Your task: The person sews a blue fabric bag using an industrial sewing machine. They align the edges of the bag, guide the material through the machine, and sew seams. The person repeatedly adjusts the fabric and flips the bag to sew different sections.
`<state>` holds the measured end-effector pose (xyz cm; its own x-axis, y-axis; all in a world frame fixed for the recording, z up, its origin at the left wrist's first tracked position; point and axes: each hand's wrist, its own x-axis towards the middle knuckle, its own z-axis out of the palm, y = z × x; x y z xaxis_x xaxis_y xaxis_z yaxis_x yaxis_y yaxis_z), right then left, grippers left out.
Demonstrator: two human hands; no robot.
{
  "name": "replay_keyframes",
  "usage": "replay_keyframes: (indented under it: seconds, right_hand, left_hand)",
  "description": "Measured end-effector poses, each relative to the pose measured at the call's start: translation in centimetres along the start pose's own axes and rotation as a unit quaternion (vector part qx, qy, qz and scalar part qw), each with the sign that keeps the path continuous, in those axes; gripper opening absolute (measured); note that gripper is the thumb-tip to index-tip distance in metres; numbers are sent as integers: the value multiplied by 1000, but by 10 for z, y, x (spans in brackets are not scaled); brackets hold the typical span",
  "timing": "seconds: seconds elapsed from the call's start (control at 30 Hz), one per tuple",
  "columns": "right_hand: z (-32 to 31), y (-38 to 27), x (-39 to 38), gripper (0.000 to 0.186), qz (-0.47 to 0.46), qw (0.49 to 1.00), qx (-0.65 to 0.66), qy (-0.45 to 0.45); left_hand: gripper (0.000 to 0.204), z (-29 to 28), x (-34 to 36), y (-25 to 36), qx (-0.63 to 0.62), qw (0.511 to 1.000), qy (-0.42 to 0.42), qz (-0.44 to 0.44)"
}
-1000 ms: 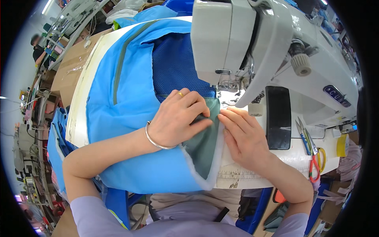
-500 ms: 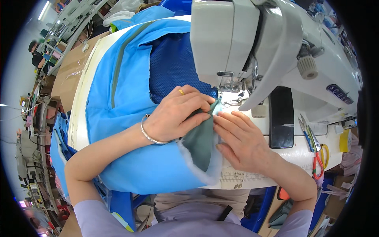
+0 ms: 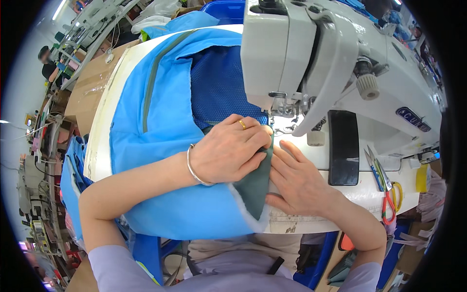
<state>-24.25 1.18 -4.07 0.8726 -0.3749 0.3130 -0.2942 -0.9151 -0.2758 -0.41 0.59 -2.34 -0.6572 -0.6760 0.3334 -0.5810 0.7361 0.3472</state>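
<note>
Light blue fabric [image 3: 136, 141] with dark blue mesh [image 3: 219, 78] and a long olive strip [image 3: 155, 87] covers the sewing table. My left hand [image 3: 233, 148], wearing a ring and bangle, has its fingers curled onto a grey-green fabric piece [image 3: 253, 190] with a pale fuzzy edge, close to the presser foot [image 3: 279, 126]. My right hand [image 3: 296, 177] lies with outstretched fingers along that piece's right edge, on fabric and table. The white sewing machine [image 3: 267, 53] stands over the work, just beyond both hands.
Scissors [image 3: 389, 194] and a yellow roll [image 3: 422, 177] lie on the right of the table [image 3: 301, 224], beside a black pad [image 3: 343, 146]. Cardboard [image 3: 87, 87] borders the left; a blue bin [image 3: 224, 10] stands behind. Another person [image 3: 48, 68] works at the far left.
My left hand has shifted right toward the presser foot along with the grey-green piece. My right hand has slid slightly, its fingers still stretched out. The view has shifted a little.
</note>
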Motion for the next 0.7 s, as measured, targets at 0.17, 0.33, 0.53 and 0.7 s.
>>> replay_keyframes:
  seconds: [0.17,0.33,0.53,0.7]
  right_hand:
    - [1,1,0,58,12,1000,-3,-13]
    - [4,3,2,60,8,1000,-8,7]
    - [6,3,3,60,3,1000,-22,19]
    - [6,2,3,58,7,1000,-19,21]
  left_hand:
    - [20,2,4,-4,43,998,37,40]
    - [25,-3,3,-7,13,1000,-18,6]
    - [20,-2,3,-7,-27,998,52,17]
    - [24,7,0,-11,-24,994,87,-65]
